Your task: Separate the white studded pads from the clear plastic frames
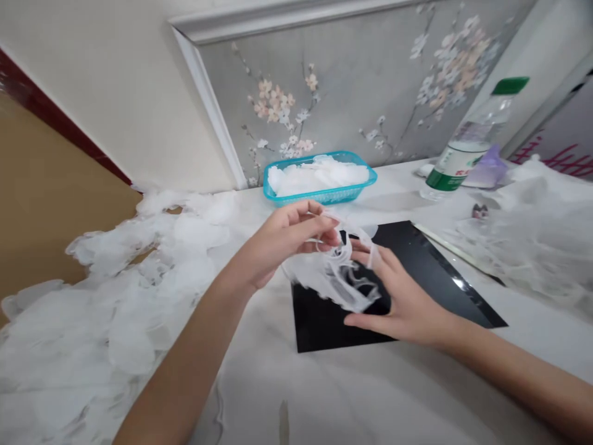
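Observation:
White sheer fabric with loose strips hangs bunched up between my two hands, above a black flat sheet. My left hand pinches its upper end between thumb and fingers. From the right, my right hand cups the other side; strips pass over its fingers and its thumb reaches out below. The exact contact of the right fingertips is partly hidden by the fabric.
A blue plastic basket full of white pieces stands by the wall. White sheer pieces pile up at left. At right are a green-capped bottle, more white material and a small dark clip-like object.

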Action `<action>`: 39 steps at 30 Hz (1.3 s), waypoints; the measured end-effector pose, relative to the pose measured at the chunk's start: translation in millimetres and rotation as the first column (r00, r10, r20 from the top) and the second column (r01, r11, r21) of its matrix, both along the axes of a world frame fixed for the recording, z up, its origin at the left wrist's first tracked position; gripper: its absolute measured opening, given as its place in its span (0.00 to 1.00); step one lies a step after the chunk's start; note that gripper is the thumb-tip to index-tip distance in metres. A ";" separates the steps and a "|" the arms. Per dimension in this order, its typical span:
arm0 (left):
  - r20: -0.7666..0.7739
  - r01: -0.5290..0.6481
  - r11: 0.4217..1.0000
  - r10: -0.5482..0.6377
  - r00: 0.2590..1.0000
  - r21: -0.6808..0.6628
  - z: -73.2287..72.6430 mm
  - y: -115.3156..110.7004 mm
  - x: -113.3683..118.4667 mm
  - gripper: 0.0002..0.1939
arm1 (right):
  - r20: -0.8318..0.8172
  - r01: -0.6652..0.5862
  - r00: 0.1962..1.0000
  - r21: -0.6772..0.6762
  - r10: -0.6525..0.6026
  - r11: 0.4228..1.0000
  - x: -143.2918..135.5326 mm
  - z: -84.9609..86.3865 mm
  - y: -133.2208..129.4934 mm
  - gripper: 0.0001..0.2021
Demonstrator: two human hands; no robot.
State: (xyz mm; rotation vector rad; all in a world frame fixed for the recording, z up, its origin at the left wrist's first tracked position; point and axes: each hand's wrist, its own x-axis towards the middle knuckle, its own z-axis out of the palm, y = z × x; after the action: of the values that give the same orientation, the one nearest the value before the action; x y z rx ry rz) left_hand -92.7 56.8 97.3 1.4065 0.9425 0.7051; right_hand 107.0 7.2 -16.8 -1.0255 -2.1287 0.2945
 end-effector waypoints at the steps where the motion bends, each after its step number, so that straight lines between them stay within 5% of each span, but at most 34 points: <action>1: 0.054 0.013 0.998 -0.010 0.999 -0.059 -2.6 -0.5 4.5 0.08 | -0.046 -0.042 0.998 -0.032 0.041 0.999 -1.9 0.6 -0.9 0.25; 3: 0.131 -0.021 0.993 0.037 0.991 -0.120 -6.5 1.5 7.8 0.07 | -0.177 -0.045 0.984 -0.100 0.027 0.994 -3.0 2.3 -0.5 0.12; 5: 0.183 -0.130 0.985 0.149 0.972 -0.111 -8.4 6.8 5.0 0.07 | -0.333 0.016 0.937 -0.261 -0.106 0.965 -0.6 3.6 1.5 0.10; 8: 0.137 -0.241 0.970 0.242 0.961 -0.022 -9.1 14.8 -2.5 0.08 | -0.500 -0.009 0.795 -0.576 -0.343 0.818 6.4 3.5 4.7 0.17; 10: -0.033 -0.173 0.984 0.175 0.984 0.043 -10.8 16.3 -3.3 0.10 | -0.569 -0.105 0.720 -0.656 -0.398 0.748 10.4 3.0 6.0 0.20; 14: -0.415 0.157 0.988 -0.144 0.898 -0.003 -24.8 10.3 9.8 0.13 | -0.650 -0.215 0.683 -0.615 -0.334 0.758 12.6 6.8 6.5 0.20; 18: -0.400 0.271 0.958 -0.287 0.870 -0.096 -42.3 5.7 25.7 0.11 | -0.689 -0.292 0.664 -0.597 -0.290 0.748 10.8 12.4 7.2 0.20; 23: -0.213 0.102 0.994 -0.105 0.971 -0.027 -39.4 9.4 29.0 0.11 | -0.747 -0.374 0.617 -0.557 -0.249 0.742 15.3 14.6 11.1 0.15; 28: -0.137 -0.162 0.987 0.159 0.978 -0.013 -40.3 13.3 27.7 0.11 | -0.674 -0.356 0.717 -0.573 -0.177 0.738 23.7 18.8 13.2 0.13; 31: -0.076 -0.231 0.970 0.226 0.971 -0.073 -65.0 13.6 33.8 0.10 | -0.562 -0.226 0.790 -0.640 -0.247 0.734 30.1 20.5 18.1 0.14; 35: -0.129 -0.246 0.965 0.234 0.964 -0.087 -104.2 11.5 44.9 0.13 | -0.240 0.305 0.845 -0.518 -0.477 0.799 54.8 25.9 33.0 0.14; 37: -0.117 -0.240 0.968 0.232 0.966 -0.065 -114.6 10.0 47.4 0.20 | 0.035 0.523 0.830 -0.398 -0.557 0.754 74.0 30.2 40.5 0.14; 39: -0.077 -0.258 0.966 0.256 0.964 -0.016 -118.1 8.8 47.3 0.30 | 0.394 0.689 0.721 -0.325 -0.570 0.648 93.0 33.2 45.5 0.13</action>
State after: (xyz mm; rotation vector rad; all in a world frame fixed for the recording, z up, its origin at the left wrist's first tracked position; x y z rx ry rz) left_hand -45.4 65.6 -20.8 1.3078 1.2035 0.8338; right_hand 200.0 52.7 16.3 -2.1282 -1.7775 0.3210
